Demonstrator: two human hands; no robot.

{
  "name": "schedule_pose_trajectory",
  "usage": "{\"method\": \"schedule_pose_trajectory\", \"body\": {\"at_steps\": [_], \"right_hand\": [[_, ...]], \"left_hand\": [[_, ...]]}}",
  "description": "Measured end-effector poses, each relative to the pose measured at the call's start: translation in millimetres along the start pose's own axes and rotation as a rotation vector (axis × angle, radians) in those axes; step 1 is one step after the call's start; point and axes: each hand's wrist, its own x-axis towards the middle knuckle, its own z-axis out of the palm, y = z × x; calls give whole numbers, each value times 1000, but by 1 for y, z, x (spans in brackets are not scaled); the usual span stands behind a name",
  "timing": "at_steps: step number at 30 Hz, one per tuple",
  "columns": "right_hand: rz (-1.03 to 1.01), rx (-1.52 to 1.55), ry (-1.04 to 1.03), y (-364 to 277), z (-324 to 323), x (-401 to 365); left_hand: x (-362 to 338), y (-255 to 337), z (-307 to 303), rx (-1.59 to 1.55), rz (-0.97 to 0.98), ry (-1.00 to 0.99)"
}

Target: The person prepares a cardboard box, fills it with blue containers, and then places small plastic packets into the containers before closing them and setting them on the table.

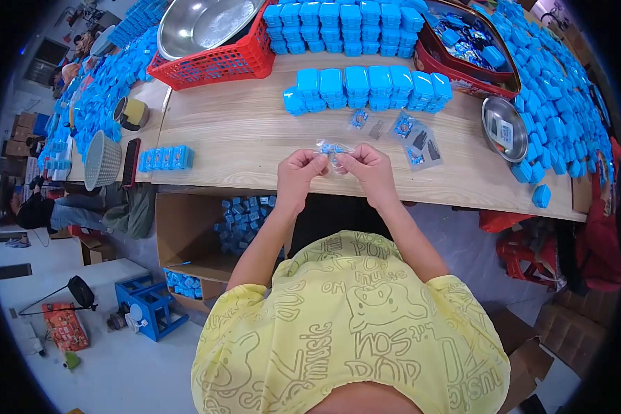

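Between my two hands is a small clear plastic packet (334, 148) with blue and white bits inside, held just above the table's front edge. My left hand (301, 174) pinches its left side with thumb and fingers. On the right side, my right hand (371, 172) pinches it the same way. Just beyond my right hand lie flat clear packets (426, 153) with blue printed pieces, and a smaller packet (359, 119) is to their left. Farther back stands a row of blue plastic boxes (357, 83). A short row of blue boxes (166, 159) sits left of my left hand.
A red basket (214, 69) with a metal bowl (207, 27) stands back left, a red tin (462, 77) back right. Loose blue boxes (559, 103) heap up beside a steel dish (505, 131). A phone (131, 163) and green basket (103, 160) lie left. Below is a cardboard box (186, 231).
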Motion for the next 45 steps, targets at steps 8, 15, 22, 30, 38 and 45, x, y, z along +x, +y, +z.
{"method": "schedule_pose_trajectory", "body": {"at_steps": [8,15,22,30,38,45], "right_hand": [[45,185,-26,-16,1,-3],[-27,110,-56,-12,7,-2],[-36,-114,22,12,5,15],[-162,-226,82,14,15,21],[-139,-360,14,3,33,28],[-342,-513,-138,-9,57,60]], "left_hand": [[4,5,-9,-180,-118,10],[0,15,-7,-118,-87,-13],[-3,12,-9,91,146,111],[-8,21,-19,-25,216,17],[-9,23,-33,26,87,-82],[-7,31,-77,-253,7,83]]}}
